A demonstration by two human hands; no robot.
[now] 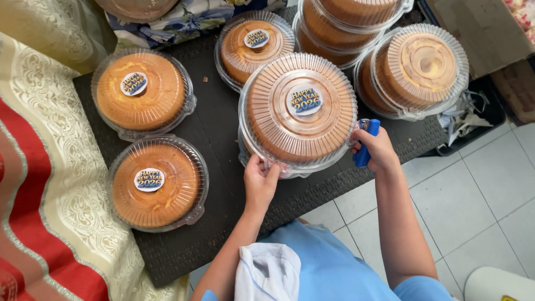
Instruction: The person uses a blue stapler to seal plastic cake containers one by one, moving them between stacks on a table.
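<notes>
Blue stapler [366, 146] mostly hidden behind right hand [379, 150] fingers [370, 141].

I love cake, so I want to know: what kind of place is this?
Probably a small home bakery or cake stall. Many round sponge cakes in clear plastic domes sit on a dark mat. The left hand steadies one cake box, and the right hand grips a blue stapler.

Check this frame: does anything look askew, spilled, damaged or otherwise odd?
One thing: the cake container at far right sits tilted and bears no round sticker, unlike the four labelled ones. A small crumb lies on the dark mat. Left hand steadies the central container; right hand holds a blue tool.
</notes>
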